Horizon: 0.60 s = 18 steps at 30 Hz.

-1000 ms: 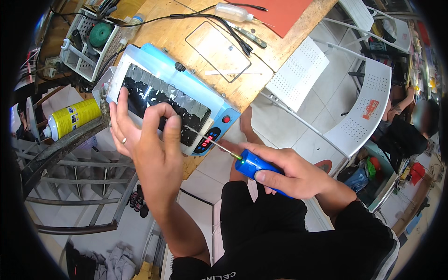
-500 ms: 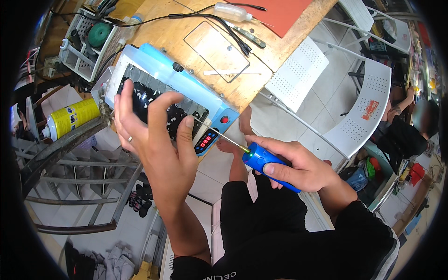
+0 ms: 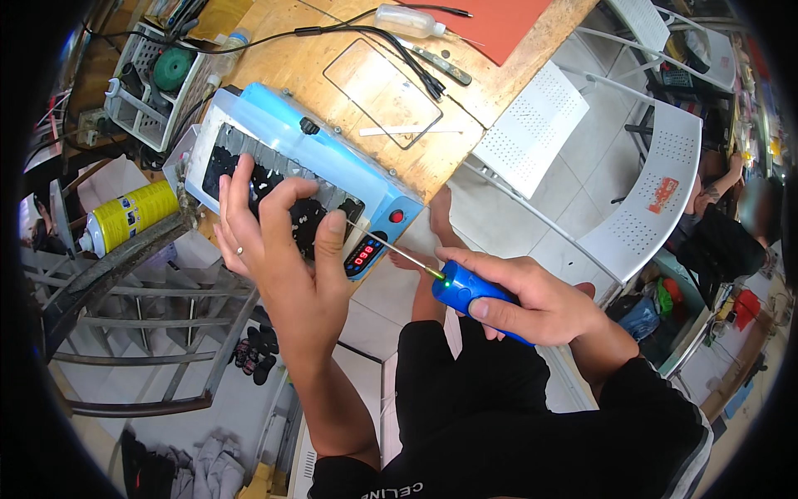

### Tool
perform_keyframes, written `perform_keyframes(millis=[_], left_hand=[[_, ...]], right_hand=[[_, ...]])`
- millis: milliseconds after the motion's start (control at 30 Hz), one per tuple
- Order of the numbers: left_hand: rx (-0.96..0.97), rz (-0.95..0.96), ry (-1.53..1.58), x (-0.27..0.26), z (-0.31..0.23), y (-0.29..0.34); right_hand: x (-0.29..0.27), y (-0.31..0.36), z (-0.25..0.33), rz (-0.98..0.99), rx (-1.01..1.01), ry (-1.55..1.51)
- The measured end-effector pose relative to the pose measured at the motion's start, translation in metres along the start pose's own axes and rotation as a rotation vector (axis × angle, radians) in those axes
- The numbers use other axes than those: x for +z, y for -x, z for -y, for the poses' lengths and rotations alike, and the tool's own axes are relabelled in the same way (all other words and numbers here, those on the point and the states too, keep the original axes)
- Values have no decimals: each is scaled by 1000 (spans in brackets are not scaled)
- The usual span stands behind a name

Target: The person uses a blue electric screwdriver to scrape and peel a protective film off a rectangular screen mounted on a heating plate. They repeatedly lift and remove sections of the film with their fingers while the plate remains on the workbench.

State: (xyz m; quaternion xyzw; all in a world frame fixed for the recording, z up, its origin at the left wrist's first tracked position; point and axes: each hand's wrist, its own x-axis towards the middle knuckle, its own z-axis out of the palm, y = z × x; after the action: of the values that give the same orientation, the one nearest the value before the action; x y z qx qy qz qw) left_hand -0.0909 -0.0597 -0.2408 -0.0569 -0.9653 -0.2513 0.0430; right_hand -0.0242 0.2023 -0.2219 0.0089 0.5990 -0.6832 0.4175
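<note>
A blue heated machine (image 3: pixel 349 173) with a lit red display stands at the table's edge. On its top lies a dark phone screen (image 3: pixel 284 169) covered with a grey film and scattered black and white crumbs. My left hand (image 3: pixel 287 249) spreads its fingers over the screen, fingertips on or just above it; what lies under the palm is hidden. In my right hand (image 3: pixel 532 299) is a blue electric glue-removal tool (image 3: pixel 465 291) with a green light. Its thin metal rod runs to the screen's near right corner, beside my left thumb.
On the wooden table (image 3: pixel 465 108) are a thin black frame (image 3: pixel 366 87), a white strip, a knife (image 3: pixel 440 62), cables and a needle bottle (image 3: pixel 407 21). A white basket (image 3: pixel 141 116) and yellow spray can (image 3: pixel 133 218) stand left. White chairs (image 3: pixel 532 125) and a seated person are at right.
The fingers of my left hand have shifted slightly to the right over the screen. My right hand keeps the tool in nearly the same place, its rod still at the corner.
</note>
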Motion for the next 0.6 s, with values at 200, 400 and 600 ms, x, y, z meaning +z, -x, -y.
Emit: perform_keyframes(millis=[200, 400, 600], left_hand=[[-5, 64, -31, -13, 9, 5], [13, 94, -46, -19, 4, 3], [-12, -30, -17, 0, -6, -5]], right_hand=[[5, 0, -3, 22, -5, 21], [5, -2, 0, -8, 26, -21], [5, 0, 4, -19, 57, -24]])
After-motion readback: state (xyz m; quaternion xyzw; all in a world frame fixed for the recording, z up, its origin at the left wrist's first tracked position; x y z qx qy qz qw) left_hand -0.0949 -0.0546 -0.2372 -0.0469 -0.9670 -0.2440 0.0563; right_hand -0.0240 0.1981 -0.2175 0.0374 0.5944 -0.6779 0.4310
